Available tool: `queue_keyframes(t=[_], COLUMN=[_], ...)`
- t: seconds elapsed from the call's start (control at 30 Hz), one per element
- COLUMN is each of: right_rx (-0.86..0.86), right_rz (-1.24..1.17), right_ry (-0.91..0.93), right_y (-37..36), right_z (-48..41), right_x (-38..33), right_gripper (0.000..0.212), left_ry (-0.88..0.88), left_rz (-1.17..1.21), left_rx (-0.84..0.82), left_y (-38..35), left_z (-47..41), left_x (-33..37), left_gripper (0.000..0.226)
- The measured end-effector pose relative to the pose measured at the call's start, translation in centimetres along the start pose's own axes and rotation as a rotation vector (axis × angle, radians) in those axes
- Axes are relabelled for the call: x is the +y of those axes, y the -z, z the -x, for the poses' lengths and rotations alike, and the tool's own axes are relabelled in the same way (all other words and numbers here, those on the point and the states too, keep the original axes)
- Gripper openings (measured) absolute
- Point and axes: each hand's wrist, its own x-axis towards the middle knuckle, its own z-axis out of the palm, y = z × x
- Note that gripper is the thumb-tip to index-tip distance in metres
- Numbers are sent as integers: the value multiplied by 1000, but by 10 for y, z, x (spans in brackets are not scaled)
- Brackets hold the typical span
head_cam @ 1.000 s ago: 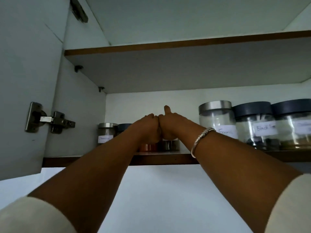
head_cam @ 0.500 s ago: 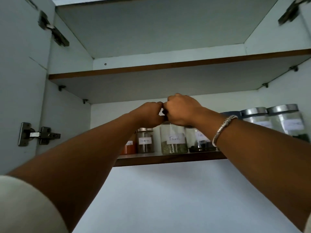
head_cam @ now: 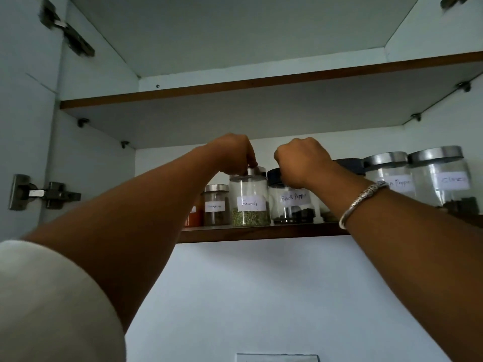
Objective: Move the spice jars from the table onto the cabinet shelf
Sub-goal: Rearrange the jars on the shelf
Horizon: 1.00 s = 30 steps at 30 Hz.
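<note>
Both arms reach up to the lower cabinet shelf [head_cam: 261, 232]. My left hand [head_cam: 232, 155] grips the silver lid of the glass jar labelled Fennel [head_cam: 249, 202], which stands on the shelf with green seeds in its base. My right hand [head_cam: 300, 163] grips the dark lid of the Black Pepper jar [head_cam: 292, 205] right beside it. A small silver-lidded jar of brown spice [head_cam: 216, 205] and an orange-red jar [head_cam: 194, 215] stand to the left. Two larger silver-lidded jars, one labelled Pepper [head_cam: 389, 178] and one Cloves [head_cam: 441, 178], stand to the right.
The upper shelf [head_cam: 261, 84] hangs close above the hands. The open cabinet door with its hinge [head_cam: 44, 193] is at the left. A dark-lidded jar [head_cam: 349, 165] sits behind my right wrist. White wall lies below the shelf.
My hands, touching at first, have moved apart onto separate lids. The view has tilted upward and shifted, showing more of the cabinet top and the row of jars.
</note>
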Motion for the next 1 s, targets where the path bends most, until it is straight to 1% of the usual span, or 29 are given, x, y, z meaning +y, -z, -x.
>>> queue_keyframes(t=[0.07,0.17,0.27,0.3,0.37,0.4,0.5,0.63,0.77,0.87,0.93,0.97,1.0], right_rx=[-9,-39,-73,-85,-127,-146,-208,-293,-330,-354,-368,-364,-362], right_rz=[10,10,26,22,-10,-29,-74,-80,-30,-15,-11,-22,-35], right_ry=[24,24,13,10,-3,-17,-57,-67,-60,-62,-80,-87,-90], right_y=[-7,-18,-28,-31,-40,-44,-55,-70,-87,-95,-102,-105,-107], right_z=[-4,-11,-20,-23,-30,-34,-43,-56,-68,-75,-79,-81,-81], right_x=[-4,-6,-7,-8,-10,-10,-8,-7,-11,-12,-11,-11,-12], right_gripper=[11,15,7,9,18,17,5,19,21,16,5,10,22], left_ry=[8,46,48,40,30,30,18,4,31,32,21,21,29], left_rz=[-24,44,66,62,47,41,17,-28,2,-44,-109,-134,-146], left_rx=[11,30,42,41,36,35,30,22,32,36,38,39,35], left_y=[-10,-28,-44,-48,-57,-63,-76,-91,-106,-113,-119,-121,-124], left_z=[-8,-17,-27,-30,-39,-43,-55,-68,-79,-85,-88,-89,-89], left_x=[-2,-11,-17,-18,-22,-24,-29,-35,-44,-46,-46,-45,-45], left_gripper=[42,44,41,40,40,41,41,42,42,40,36,34,32])
